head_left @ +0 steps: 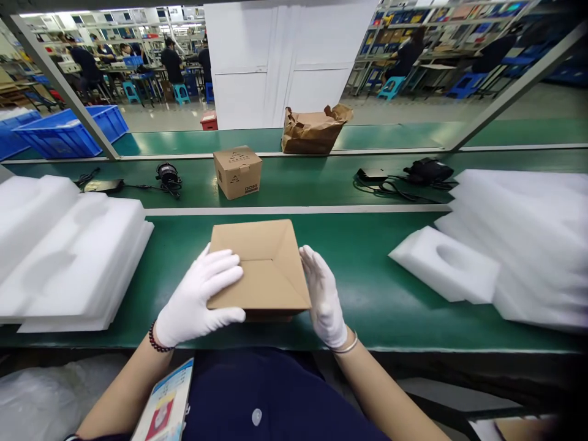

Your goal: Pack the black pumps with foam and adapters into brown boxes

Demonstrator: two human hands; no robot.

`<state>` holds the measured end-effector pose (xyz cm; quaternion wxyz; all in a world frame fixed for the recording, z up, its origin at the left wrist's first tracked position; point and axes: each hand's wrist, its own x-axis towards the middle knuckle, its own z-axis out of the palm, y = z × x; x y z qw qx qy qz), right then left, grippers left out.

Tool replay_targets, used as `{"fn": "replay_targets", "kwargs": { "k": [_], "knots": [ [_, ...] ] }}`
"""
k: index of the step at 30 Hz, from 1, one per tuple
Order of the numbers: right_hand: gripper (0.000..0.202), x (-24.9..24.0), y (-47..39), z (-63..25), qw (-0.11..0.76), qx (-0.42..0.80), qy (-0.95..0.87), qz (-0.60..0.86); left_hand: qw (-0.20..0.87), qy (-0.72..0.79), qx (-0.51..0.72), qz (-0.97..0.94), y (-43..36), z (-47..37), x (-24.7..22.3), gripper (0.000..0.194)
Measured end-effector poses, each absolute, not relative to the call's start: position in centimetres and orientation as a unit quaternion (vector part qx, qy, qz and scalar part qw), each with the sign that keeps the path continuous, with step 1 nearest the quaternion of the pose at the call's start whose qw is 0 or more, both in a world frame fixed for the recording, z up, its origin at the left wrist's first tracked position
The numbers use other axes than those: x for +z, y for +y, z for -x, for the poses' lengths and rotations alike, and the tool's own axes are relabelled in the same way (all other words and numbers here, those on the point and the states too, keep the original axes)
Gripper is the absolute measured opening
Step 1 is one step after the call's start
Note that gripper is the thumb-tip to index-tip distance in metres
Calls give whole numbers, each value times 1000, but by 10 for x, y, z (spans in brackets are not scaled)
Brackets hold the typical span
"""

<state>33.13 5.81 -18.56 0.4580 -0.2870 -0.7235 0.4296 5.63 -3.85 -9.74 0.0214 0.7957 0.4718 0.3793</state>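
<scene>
A brown cardboard box (266, 263) stands on the green bench in front of my body, its upper face showing crease lines. My left hand (202, 297), in a white glove, lies against the box's left side, with fingers spread over the upper face and the thumb along the near edge. On the right side, my gloved right hand (323, 295) is held upright with fingers stretched out, its palm side toward the box at the right edge. Neither hand is wrapped round anything. The underside of the box is hidden.
White foam stacks lie left (87, 251) and right (528, 245), with a foam piece (450, 263) beside the right one. Behind are a small printed box (237, 173), black cabled devices (169, 177) (427, 171), a crumpled paper bag (312, 131) and a blue bin (73, 131).
</scene>
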Motion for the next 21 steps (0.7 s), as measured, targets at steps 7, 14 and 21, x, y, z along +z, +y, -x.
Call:
{"fn": "replay_targets", "kwargs": {
  "k": [7,14,21],
  "knots": [
    [69,-215,79,-283,349,590,-626,372,93,558,642,-518,-40,-4,-162,45],
    [24,-151,120,-270,197,181,-839,474,-108,696,548,-452,-13,-1,-141,74],
    [27,-39,174,-266,230,86,-894,375,-144,760,69,-630,58,-23,-32,35]
  ]
}}
